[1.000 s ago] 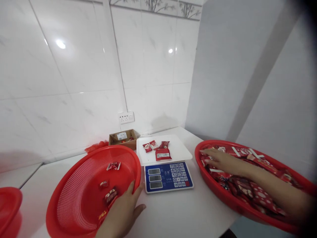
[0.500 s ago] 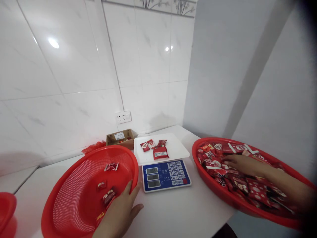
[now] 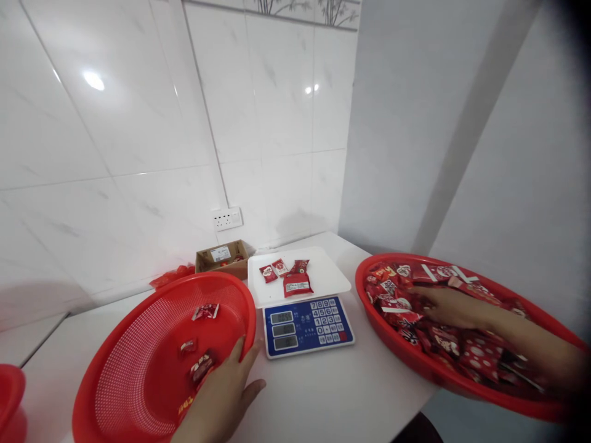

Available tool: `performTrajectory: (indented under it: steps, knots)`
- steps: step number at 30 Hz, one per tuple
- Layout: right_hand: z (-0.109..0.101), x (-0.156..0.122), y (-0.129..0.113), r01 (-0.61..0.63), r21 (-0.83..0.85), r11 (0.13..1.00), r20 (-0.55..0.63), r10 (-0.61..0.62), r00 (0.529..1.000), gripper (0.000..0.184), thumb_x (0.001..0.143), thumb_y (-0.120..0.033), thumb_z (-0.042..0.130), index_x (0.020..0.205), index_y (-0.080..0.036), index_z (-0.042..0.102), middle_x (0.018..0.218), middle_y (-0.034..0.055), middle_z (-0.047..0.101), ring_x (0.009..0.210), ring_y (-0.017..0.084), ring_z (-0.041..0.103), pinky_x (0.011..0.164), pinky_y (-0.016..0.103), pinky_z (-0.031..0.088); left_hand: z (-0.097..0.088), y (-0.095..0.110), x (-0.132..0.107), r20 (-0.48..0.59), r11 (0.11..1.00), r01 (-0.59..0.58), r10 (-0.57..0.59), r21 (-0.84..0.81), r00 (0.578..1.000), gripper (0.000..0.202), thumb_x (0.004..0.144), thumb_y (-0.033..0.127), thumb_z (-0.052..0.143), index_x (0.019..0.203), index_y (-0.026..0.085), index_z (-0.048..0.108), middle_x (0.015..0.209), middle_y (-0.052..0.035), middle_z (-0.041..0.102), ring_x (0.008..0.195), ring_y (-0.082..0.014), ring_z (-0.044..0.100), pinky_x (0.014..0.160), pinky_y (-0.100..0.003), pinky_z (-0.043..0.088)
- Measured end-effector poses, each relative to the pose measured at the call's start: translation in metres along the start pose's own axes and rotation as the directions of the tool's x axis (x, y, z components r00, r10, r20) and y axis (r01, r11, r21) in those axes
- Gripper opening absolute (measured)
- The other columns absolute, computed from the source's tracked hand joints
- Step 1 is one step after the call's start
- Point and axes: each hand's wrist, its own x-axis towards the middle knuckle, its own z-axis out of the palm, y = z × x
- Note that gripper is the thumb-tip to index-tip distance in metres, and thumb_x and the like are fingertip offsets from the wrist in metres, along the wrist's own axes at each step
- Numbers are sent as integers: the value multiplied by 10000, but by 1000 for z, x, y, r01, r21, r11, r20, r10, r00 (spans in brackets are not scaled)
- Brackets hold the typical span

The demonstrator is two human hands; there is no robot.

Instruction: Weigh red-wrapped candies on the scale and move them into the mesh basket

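My left hand [image 3: 226,394] has its fingers apart and rests at the near right rim of a red plastic basket [image 3: 111,351], holding nothing. Inside that basket lie several small red wrapped packets, one with a white-edged wrapper [image 3: 205,311]. My right hand [image 3: 446,307] reaches into a wide red basin [image 3: 392,354] full of red snack packets [image 3: 482,357]. Its fingers bend down among them, with the tips partly hidden, so what they grip cannot be made out. Between the two containers stands a scale with a blue keypad panel [image 3: 308,327]. Several red packets [image 3: 298,283] lie on its white pan [image 3: 330,286].
Behind the basket stand an open cardboard box [image 3: 215,267] and a crumpled red plastic bag [image 3: 172,276]. Part of another red container [image 3: 10,400] shows at the left edge. A wall socket [image 3: 227,218] sits above the white table [image 3: 318,394].
The fingers of my right hand have curled downward into the packets in the basin. My left hand stays at the basket's rim. The view has shifted slightly.
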Motion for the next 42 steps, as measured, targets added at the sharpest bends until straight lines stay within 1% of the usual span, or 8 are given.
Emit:
performTrajectory:
  steps: [3, 7, 9, 13, 21, 26, 36, 42]
  knots:
    - [-7, -2, 4, -1, 80, 997, 56, -4, 998, 477, 656, -227, 445, 1112, -216, 583, 1022, 46, 685, 880, 233, 638, 732, 277, 484, 0, 1, 1, 6, 1000, 10, -10, 19, 1000, 537, 817, 339, 421, 1336, 360, 281, 1437, -87, 291, 1151, -288, 492, 934, -444, 388]
    - [-18, -3, 10, -17, 136, 991, -54, 25, 998, 355, 682, -328, 460, 987, -225, 612, 979, 49, 693, 894, 247, 626, 769, 318, 472, 1, 1, 2, 11, 1000, 12, -12, 29, 1000, 540, 817, 336, 418, 1337, 358, 277, 1439, -77, 289, 1150, -286, 491, 925, -440, 396]
    - [-21, -2, 13, -47, 143, 989, -112, 63, 992, 363, 678, -384, 474, 971, -218, 611, 977, 60, 692, 900, 253, 624, 764, 323, 474, 2, 0, 3, 18, 1000, 14, -14, 27, 1000, 539, 820, 338, 413, 1339, 359, 270, 1440, -73, 287, 1130, -280, 510, 916, -437, 404]
    - [-22, -2, 16, -92, 141, 986, -140, 112, 984, 421, 680, -487, 473, 954, -205, 623, 906, 66, 701, 834, 254, 637, 697, 328, 486, 4, -1, 2, 1, 999, 6, -6, 38, 1000, 534, 821, 337, 410, 1338, 353, 278, 1436, -75, 296, 1114, -279, 523, 915, -436, 406]
    - [-20, -4, 15, -121, 140, 983, -192, 147, 970, 463, 718, -542, 425, 989, -224, 626, 945, 67, 694, 858, 259, 632, 718, 353, 481, 2, 0, 2, 18, 999, 16, -16, 33, 1000, 533, 822, 336, 412, 1339, 347, 279, 1433, -89, 298, 1128, -273, 513, 925, -427, 399]
    - [-21, -3, 16, -134, 130, 982, -188, 158, 969, 477, 738, -544, 399, 1020, -219, 603, 924, 71, 693, 850, 254, 631, 723, 350, 474, 5, -2, 2, 4, 999, 4, -4, 40, 1000, 521, 826, 335, 405, 1335, 342, 291, 1422, -99, 317, 1133, -271, 510, 930, -437, 393]
    - [-19, -3, 13, -114, 124, 986, -214, 139, 967, 441, 746, -480, 394, 1054, -224, 578, 1026, 70, 674, 915, 258, 617, 771, 363, 473, 4, -1, 2, 0, 999, 4, -4, 45, 1000, 526, 825, 350, 402, 1338, 346, 285, 1426, -89, 315, 1132, -280, 510, 924, -437, 400]
    - [-17, -4, 16, -107, 75, 991, -262, 123, 957, 390, 717, -325, 397, 1044, -225, 583, 1119, 64, 633, 985, 248, 593, 820, 356, 467, 0, 2, 1, -11, 993, 23, -22, 113, 1000, 524, 827, 316, 382, 1342, 331, 287, 1404, -104, 353, 1079, -299, 550, 906, -461, 404]
